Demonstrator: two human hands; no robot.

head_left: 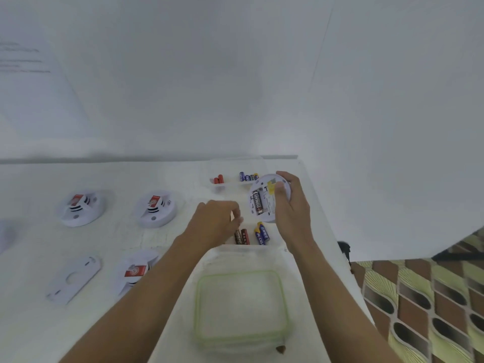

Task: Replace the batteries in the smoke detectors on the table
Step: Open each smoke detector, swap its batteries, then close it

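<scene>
Obs: right grip (292,205) is curled round the smoke detector (262,185) and holds it tilted off the table (157,179), with one battery (258,204) seated in the open bay. The left grip (217,221) is curled just beside it, over loose batteries (242,237); cannot tell if it pinches one. Risks: the tilt may let the seated cell slip out, and the next cell may go in reversed.

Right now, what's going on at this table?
A person is swapping smoke detector batteries. The right hand grips an opened detector above the table, one battery seated in its bay. The left hand hovers over loose batteries just past a clear box; whether it pinches one is unclear. Three more detectors wait on the left.
</scene>
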